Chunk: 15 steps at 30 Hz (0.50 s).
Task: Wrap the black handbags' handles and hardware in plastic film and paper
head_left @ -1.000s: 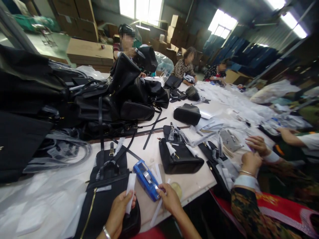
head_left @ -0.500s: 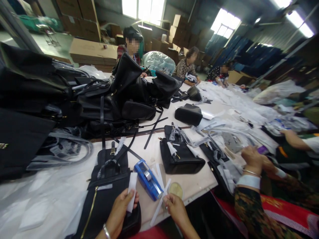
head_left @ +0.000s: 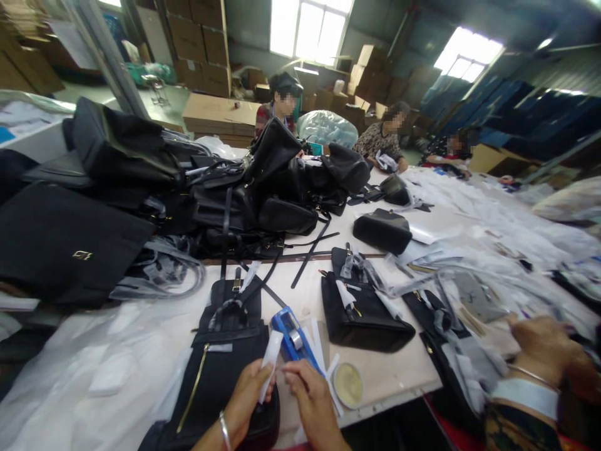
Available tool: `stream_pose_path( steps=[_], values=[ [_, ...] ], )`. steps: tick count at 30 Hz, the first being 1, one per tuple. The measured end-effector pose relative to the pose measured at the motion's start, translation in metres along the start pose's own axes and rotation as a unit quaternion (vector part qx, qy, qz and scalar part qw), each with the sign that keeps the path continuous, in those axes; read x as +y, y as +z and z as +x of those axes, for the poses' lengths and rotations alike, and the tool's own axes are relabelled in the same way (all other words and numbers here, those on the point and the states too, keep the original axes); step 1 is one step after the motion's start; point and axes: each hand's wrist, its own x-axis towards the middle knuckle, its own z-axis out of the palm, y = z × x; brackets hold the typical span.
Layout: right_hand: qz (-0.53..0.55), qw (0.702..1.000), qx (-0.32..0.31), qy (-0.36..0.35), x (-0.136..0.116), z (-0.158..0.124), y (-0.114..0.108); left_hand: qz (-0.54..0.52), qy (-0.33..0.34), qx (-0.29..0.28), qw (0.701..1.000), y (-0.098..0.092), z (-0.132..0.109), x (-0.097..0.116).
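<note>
The left hand (head_left: 251, 389) pinches a white strip (head_left: 272, 362) by a black bag (head_left: 230, 374) at bottom centre, likely best held steady for the right hand (head_left: 287, 371) just beside it, whose grip is unclear.

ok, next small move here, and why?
Probably bring the right hand to the white strip and press there: the left hand holds the strip over the black bag, and the right fingertips are close beside it. Can't tell whether they hold tape.
</note>
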Motion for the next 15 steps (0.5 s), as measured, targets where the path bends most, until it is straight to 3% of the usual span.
stream_pose_path(
  steps=[2, 4, 9, 15],
  values=[
    [0.016, 0.998, -0.051, -0.016, -0.008, 0.013, 0.014, 0.007, 0.012, -0.021, 1.000, 0.000, -0.001, 0.003],
    [0.004, 0.998, -0.063, -0.020, -0.005, 0.023, 0.022, 0.009, 0.017, -0.037, 0.999, -0.002, -0.002, 0.005],
    [0.012, 0.995, -0.103, -0.005, 0.007, 0.030, 0.019, 0.045, 0.015, -0.061, 0.997, -0.006, -0.002, 0.000],
    [0.045, 0.995, -0.082, 0.046, 0.023, 0.029, 0.023, 0.083, 0.010, -0.040, 0.996, -0.004, 0.007, -0.002]
  ],
)
